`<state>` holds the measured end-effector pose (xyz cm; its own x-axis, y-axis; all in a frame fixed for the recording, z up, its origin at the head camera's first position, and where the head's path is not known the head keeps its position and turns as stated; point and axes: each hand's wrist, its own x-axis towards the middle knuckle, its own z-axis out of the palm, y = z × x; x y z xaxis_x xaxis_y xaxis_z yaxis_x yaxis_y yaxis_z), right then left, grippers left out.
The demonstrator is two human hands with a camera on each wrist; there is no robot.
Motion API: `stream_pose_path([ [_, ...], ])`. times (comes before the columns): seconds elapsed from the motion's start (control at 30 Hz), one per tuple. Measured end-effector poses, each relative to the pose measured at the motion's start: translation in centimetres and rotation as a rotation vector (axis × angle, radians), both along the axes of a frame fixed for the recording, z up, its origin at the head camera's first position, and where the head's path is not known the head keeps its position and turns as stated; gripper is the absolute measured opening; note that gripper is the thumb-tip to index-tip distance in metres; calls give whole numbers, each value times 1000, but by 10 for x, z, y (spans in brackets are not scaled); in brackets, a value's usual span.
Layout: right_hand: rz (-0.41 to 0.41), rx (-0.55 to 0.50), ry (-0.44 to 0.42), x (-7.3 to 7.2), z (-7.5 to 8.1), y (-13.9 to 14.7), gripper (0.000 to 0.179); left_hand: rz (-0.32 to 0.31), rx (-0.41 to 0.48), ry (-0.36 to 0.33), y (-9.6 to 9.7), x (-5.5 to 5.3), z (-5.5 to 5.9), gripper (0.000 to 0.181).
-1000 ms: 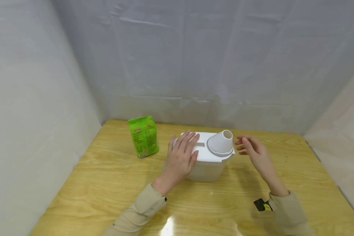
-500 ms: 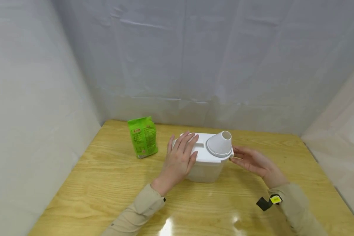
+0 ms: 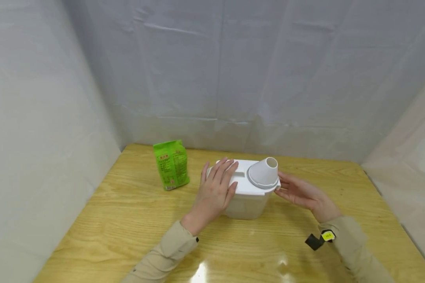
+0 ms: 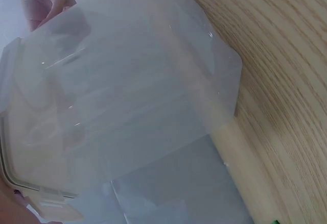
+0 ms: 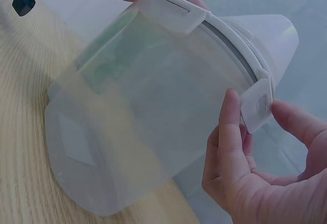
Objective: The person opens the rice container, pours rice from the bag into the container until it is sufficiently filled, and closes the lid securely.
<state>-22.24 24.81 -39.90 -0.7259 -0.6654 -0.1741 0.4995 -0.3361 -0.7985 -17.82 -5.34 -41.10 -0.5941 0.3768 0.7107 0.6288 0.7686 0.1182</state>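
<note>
A translucent plastic storage container (image 3: pixel 246 206) stands on the table under a white lid (image 3: pixel 249 185). A white cone-shaped cap (image 3: pixel 263 173) rises from the lid's right end. My left hand (image 3: pixel 214 190) rests across the lid's left part, fingers stretched over it. At the right end is my right hand (image 3: pixel 302 194). In the right wrist view, its thumb and index finger pinch a small white lid clip (image 5: pixel 257 104), which hangs out from the rim. Another clip (image 5: pixel 173 12) lies along the container's side, beneath the left hand.
A green printed bag (image 3: pixel 171 165) stands upright on the wooden table (image 3: pixel 127 220), left of the container. Pale sheeting (image 3: pixel 216 78) hangs behind the table and along both sides. A black strap with a yellow tag (image 3: pixel 327 236) sits on the right wrist.
My right hand has moved in from the right, apart from the container at first, to the lid's right end, where it pinches the clip. The left hand stays on the lid.
</note>
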Motion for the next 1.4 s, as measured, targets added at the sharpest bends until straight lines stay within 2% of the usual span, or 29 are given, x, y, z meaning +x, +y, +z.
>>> stream_pose_path([
  [0.27,20,-20,-29,-3,1,-1,37,0,-3,6,0,-1,-1,60],
  [0.37,17,3,-12,-3,3,-1,36,0,-2,7,0,0,0,60],
  [0.53,-96,125,85,-3,9,-2,31,-1,-1,21,0,-2,0,59],
  [0.67,-185,248,145,0,15,-6,18,-2,1,11,-1,-2,0,59],
  [0.77,-225,315,188,3,18,-9,32,-6,4,7,-1,-3,0,59],
  [0.87,-251,340,218,6,20,-12,50,-10,4,14,-1,-4,0,59],
  [1.0,-259,384,257,9,22,-13,58,-12,4,30,0,-5,-1,58],
  [1.2,-287,550,399,18,27,-15,60,-16,10,12,0,-5,-1,59],
  [1.4,-434,728,645,35,29,-30,56,-19,21,25,0,-6,-2,57],
])
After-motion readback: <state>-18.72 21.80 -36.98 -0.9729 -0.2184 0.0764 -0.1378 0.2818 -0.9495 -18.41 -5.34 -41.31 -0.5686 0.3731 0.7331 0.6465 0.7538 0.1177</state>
